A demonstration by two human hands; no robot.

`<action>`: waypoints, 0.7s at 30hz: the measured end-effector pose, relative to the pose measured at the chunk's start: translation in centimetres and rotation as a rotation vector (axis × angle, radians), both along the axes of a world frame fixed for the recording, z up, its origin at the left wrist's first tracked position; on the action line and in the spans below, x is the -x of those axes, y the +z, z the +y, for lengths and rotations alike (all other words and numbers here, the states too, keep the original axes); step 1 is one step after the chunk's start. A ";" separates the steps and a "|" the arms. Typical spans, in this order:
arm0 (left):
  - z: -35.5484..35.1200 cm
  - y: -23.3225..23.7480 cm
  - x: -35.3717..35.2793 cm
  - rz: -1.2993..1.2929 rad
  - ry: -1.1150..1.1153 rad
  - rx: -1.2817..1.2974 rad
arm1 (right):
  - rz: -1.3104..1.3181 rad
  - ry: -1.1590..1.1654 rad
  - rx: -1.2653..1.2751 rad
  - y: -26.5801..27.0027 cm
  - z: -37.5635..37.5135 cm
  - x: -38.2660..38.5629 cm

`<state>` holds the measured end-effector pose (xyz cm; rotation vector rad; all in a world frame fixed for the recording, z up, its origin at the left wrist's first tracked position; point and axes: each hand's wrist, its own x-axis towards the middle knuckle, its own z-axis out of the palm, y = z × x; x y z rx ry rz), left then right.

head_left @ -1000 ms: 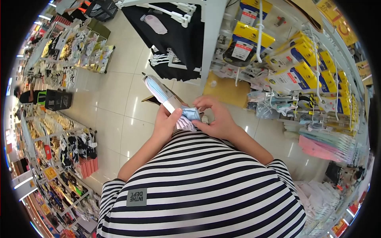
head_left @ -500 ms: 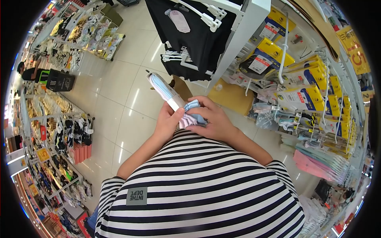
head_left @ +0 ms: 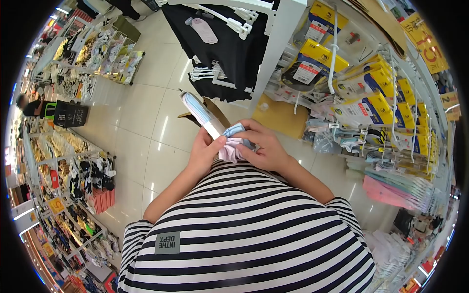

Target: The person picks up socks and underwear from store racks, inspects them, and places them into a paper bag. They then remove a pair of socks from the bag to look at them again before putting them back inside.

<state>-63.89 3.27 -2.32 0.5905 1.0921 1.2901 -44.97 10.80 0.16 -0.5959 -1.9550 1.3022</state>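
A bundle of folded socks (head_left: pixel 198 109) in light blue, white and pink, with a white paper band round it and a small dark hook at its top, is held in front of my striped shirt. My left hand (head_left: pixel 204 149) grips the banded part, thumb on top. Bent fingers of my right hand (head_left: pixel 261 146) pinch the loose blue and pink ends at the bundle's lower right. Just behind the bundle, a brown cardboard piece (head_left: pixel 215 111) shows, partly hidden.
Black garments (head_left: pixel 220 44) hang from a white rack ahead. Yellow-topped packets (head_left: pixel 364 110) hang on hooks at the right. Sock racks (head_left: pixel 90 176) line the left, near a black basket (head_left: pixel 71 114) and a person (head_left: pixel 33 106). Another person's legs (head_left: pixel 126 7) show at the top.
The view has shifted slightly, with the right shelf and the black garments moved left. My right fingers have shifted on the sock ends, and more of the pink fabric shows.
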 end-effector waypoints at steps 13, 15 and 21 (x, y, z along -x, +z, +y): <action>-0.4 0.4 -0.5 0.097 0.034 -0.032 | -0.121 -0.032 -0.121 1.2 -0.4 0.3; -0.5 0.0 -0.4 0.185 0.013 -0.017 | -0.164 -0.047 -0.117 1.1 -0.7 0.6; -0.7 -0.6 -0.8 0.023 0.098 -0.118 | 0.107 -0.093 0.369 -2.6 -0.6 0.2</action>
